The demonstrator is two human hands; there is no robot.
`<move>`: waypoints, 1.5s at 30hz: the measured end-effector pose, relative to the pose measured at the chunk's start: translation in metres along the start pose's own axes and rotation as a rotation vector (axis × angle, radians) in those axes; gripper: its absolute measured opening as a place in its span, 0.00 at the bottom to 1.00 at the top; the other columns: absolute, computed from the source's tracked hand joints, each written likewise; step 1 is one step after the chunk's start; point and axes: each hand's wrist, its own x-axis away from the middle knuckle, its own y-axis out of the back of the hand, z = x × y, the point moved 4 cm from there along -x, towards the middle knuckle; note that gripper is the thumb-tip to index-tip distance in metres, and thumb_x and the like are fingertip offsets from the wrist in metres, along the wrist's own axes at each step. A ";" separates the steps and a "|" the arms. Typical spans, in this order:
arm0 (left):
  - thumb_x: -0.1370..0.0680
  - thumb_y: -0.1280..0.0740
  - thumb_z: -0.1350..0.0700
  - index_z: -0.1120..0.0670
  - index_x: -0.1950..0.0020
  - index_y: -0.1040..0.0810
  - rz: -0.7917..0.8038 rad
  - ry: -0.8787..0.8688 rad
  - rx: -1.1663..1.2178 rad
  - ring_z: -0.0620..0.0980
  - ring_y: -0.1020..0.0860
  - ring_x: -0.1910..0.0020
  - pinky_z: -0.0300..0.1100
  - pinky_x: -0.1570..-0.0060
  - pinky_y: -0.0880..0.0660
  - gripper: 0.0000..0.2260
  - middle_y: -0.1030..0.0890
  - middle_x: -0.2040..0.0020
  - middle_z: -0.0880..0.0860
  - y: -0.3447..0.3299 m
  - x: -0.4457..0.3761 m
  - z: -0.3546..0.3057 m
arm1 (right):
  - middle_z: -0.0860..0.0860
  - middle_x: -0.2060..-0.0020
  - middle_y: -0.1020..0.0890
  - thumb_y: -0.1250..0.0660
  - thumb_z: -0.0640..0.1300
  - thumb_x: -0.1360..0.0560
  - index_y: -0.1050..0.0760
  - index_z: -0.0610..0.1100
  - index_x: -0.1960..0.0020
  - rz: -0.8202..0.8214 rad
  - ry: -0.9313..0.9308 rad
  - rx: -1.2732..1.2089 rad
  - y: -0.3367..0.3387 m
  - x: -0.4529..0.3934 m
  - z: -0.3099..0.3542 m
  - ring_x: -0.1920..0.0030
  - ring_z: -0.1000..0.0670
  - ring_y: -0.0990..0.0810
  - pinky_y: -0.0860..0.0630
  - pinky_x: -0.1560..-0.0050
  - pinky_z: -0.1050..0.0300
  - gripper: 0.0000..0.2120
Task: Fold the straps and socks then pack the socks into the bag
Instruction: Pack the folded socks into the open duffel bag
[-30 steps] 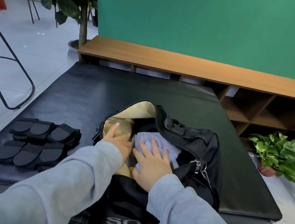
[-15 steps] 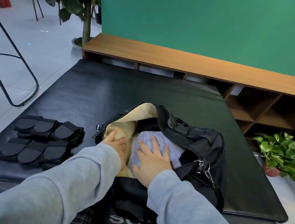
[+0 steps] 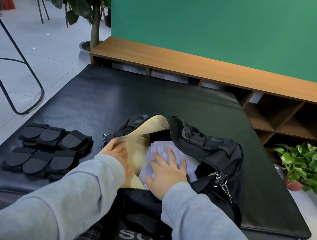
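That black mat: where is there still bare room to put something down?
The mat is bare between the bag and the wooden shelf, and right of the bag. Its left side is crowded with folded straps; both hands fill the bag's opening.

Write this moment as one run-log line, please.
step: packing socks | right hand: flat on pale folded socks in black bag | left hand: holds bag opening | folded black straps: on mat, left

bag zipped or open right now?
Open: the bag gapes, cream lining and pale cloth showing, right hand flat on it.
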 end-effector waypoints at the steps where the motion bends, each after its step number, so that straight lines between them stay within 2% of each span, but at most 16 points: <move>1: 0.19 0.57 0.47 0.58 0.24 0.47 -0.032 -0.005 0.032 0.47 0.60 0.25 0.51 0.29 0.67 0.26 0.48 0.23 0.50 -0.002 0.004 0.000 | 0.60 0.24 0.54 0.50 0.51 0.22 0.45 0.50 0.24 -0.005 0.001 0.005 0.000 0.001 0.000 0.26 0.47 0.67 0.63 0.30 0.35 0.26; 7: 0.19 0.56 0.49 0.53 0.24 0.47 -0.165 -0.001 0.277 0.43 0.60 0.25 0.53 0.32 0.70 0.24 0.48 0.23 0.45 -0.013 0.027 0.005 | 0.60 0.24 0.55 0.50 0.52 0.22 0.46 0.52 0.24 -0.005 -0.001 0.017 -0.001 0.002 0.001 0.26 0.47 0.68 0.62 0.29 0.36 0.26; 8: 0.19 0.57 0.48 0.52 0.24 0.45 -0.224 -0.013 0.306 0.43 0.58 0.25 0.53 0.33 0.72 0.24 0.46 0.24 0.44 -0.015 0.031 0.007 | 0.60 0.24 0.55 0.50 0.52 0.22 0.47 0.52 0.24 -0.006 -0.003 0.020 -0.001 0.001 0.001 0.26 0.47 0.68 0.62 0.29 0.36 0.26; 10: 0.23 0.58 0.47 0.52 0.28 0.34 -0.505 -0.042 0.394 0.43 0.47 0.25 0.49 0.32 0.73 0.27 0.36 0.28 0.43 -0.016 0.044 0.010 | 0.60 0.24 0.56 0.50 0.52 0.22 0.47 0.52 0.24 -0.002 -0.006 0.016 -0.001 0.000 0.002 0.26 0.48 0.68 0.62 0.29 0.36 0.26; 11: 0.25 0.54 0.47 0.53 0.33 0.26 -0.568 -0.042 0.445 0.44 0.39 0.28 0.47 0.31 0.71 0.26 0.28 0.32 0.44 -0.019 0.051 0.013 | 0.60 0.24 0.56 0.50 0.53 0.22 0.47 0.53 0.24 -0.001 -0.010 0.012 -0.002 0.000 0.001 0.26 0.48 0.68 0.62 0.29 0.36 0.26; 12: 0.26 0.50 0.49 0.53 0.37 0.23 -0.627 -0.047 0.517 0.45 0.36 0.31 0.45 0.29 0.67 0.24 0.24 0.36 0.47 -0.022 0.056 0.017 | 0.60 0.24 0.56 0.50 0.53 0.22 0.47 0.53 0.24 -0.001 -0.015 0.009 -0.003 -0.001 0.001 0.26 0.48 0.68 0.62 0.29 0.36 0.26; 16: 0.26 0.45 0.50 0.54 0.33 0.32 -0.779 0.078 0.618 0.41 0.45 0.27 0.47 0.31 0.54 0.22 0.30 0.31 0.50 -0.040 0.069 0.038 | 0.60 0.24 0.57 0.51 0.55 0.22 0.48 0.55 0.25 -0.005 -0.035 0.033 -0.005 -0.005 0.002 0.26 0.47 0.67 0.61 0.29 0.36 0.26; 18: 0.27 0.38 0.51 0.56 0.32 0.31 -0.753 0.183 0.574 0.46 0.42 0.28 0.50 0.32 0.51 0.23 0.30 0.31 0.53 -0.051 0.072 0.050 | 0.60 0.24 0.56 0.52 0.56 0.22 0.48 0.56 0.25 -0.006 -0.041 0.055 -0.005 -0.007 0.003 0.26 0.47 0.67 0.61 0.29 0.35 0.26; 20: 0.25 0.34 0.53 0.56 0.27 0.36 -0.597 0.317 0.618 0.46 0.48 0.25 0.50 0.30 0.54 0.27 0.39 0.25 0.53 -0.066 0.071 0.063 | 0.59 0.24 0.56 0.52 0.56 0.22 0.48 0.56 0.25 -0.014 -0.048 0.073 -0.007 -0.008 0.004 0.26 0.46 0.67 0.61 0.29 0.35 0.26; 22: 0.22 0.39 0.52 0.55 0.24 0.47 -0.477 0.421 0.662 0.48 0.55 0.24 0.48 0.28 0.58 0.29 0.51 0.23 0.51 -0.083 0.070 0.074 | 0.59 0.24 0.57 0.52 0.57 0.22 0.48 0.56 0.25 -0.022 -0.055 0.086 -0.008 -0.008 0.004 0.26 0.46 0.67 0.60 0.29 0.35 0.26; 25: 0.20 0.42 0.52 0.57 0.24 0.49 -0.371 0.444 0.697 0.52 0.56 0.24 0.45 0.28 0.55 0.28 0.54 0.23 0.54 -0.098 0.067 0.077 | 0.60 0.24 0.57 0.52 0.57 0.22 0.49 0.57 0.25 -0.035 -0.067 0.095 -0.008 -0.007 0.003 0.26 0.47 0.67 0.60 0.29 0.35 0.26; 28: 0.20 0.43 0.54 0.56 0.24 0.48 -0.352 0.452 0.747 0.52 0.54 0.24 0.41 0.28 0.52 0.26 0.51 0.23 0.53 -0.106 0.066 0.078 | 0.60 0.24 0.56 0.52 0.56 0.22 0.49 0.58 0.25 -0.047 -0.067 0.099 -0.009 -0.008 0.004 0.25 0.47 0.66 0.59 0.29 0.36 0.26; 33: 0.22 0.39 0.58 0.57 0.26 0.41 -0.433 0.442 0.852 0.54 0.46 0.25 0.41 0.30 0.49 0.25 0.42 0.25 0.54 -0.110 0.063 0.077 | 0.61 0.24 0.55 0.52 0.58 0.22 0.47 0.60 0.26 -0.086 -0.074 0.108 -0.013 -0.011 0.003 0.25 0.47 0.65 0.58 0.29 0.36 0.25; 39: 0.23 0.35 0.54 0.52 0.27 0.38 -0.425 0.372 0.816 0.51 0.43 0.27 0.42 0.32 0.41 0.26 0.40 0.26 0.48 -0.110 0.064 0.069 | 0.61 0.24 0.55 0.52 0.57 0.22 0.47 0.59 0.25 -0.087 -0.065 0.099 -0.011 -0.010 0.004 0.25 0.47 0.65 0.59 0.29 0.36 0.25; 42: 0.26 0.32 0.59 0.57 0.31 0.32 -0.462 0.321 0.859 0.56 0.38 0.30 0.42 0.33 0.43 0.24 0.33 0.30 0.53 -0.109 0.062 0.064 | 0.60 0.24 0.56 0.52 0.57 0.22 0.47 0.59 0.25 -0.086 -0.064 0.089 -0.011 -0.009 0.004 0.25 0.47 0.66 0.59 0.29 0.36 0.25; 45: 0.36 0.25 0.68 0.65 0.42 0.23 -0.599 0.270 0.902 0.67 0.26 0.43 0.51 0.41 0.33 0.23 0.22 0.43 0.63 -0.104 0.064 0.063 | 0.60 0.24 0.55 0.51 0.56 0.23 0.47 0.58 0.25 -0.092 -0.057 0.084 -0.011 -0.009 0.003 0.25 0.47 0.66 0.60 0.29 0.36 0.25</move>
